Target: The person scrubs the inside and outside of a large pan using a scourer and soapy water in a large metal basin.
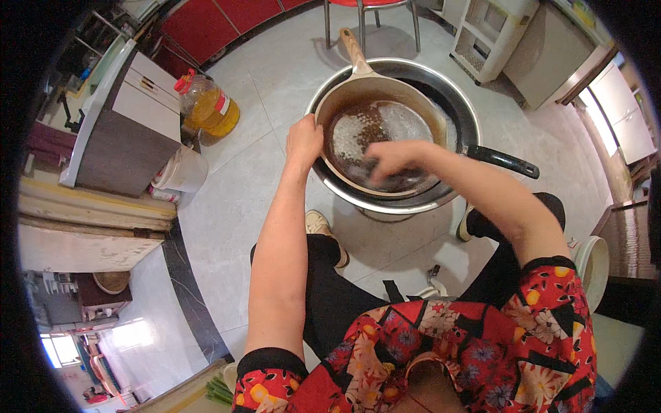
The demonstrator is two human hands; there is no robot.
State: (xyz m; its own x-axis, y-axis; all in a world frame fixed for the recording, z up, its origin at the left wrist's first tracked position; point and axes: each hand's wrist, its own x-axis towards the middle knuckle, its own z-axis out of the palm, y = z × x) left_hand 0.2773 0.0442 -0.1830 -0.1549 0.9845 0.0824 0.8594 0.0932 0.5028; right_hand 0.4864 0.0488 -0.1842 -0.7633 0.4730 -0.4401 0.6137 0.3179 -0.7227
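A beige frying pan (382, 88) with a wood-look handle (354, 51) rests in a wide steel-rimmed basin (472, 111). My left hand (304, 138) grips the pan's left rim. Inside the pan, low on its right side, is my right hand (395, 157), blurred, with its fingers curled down; something dark shows at the fingertips, too blurred to name. The pan's brown inside (379, 124) holds wet, whitish suds or residue. A black handle (503, 161) juts out to the right at the basin's rim; what it belongs to is mostly hidden.
A plastic bottle of yellow oil (211, 106) stands on the tiled floor at the left, near a white bucket (182, 169) and a cabinet (147, 93). Beyond the basin is a red stool (372, 6). A white rack (488, 38) stands back right, another bucket (593, 268) beside my right arm.
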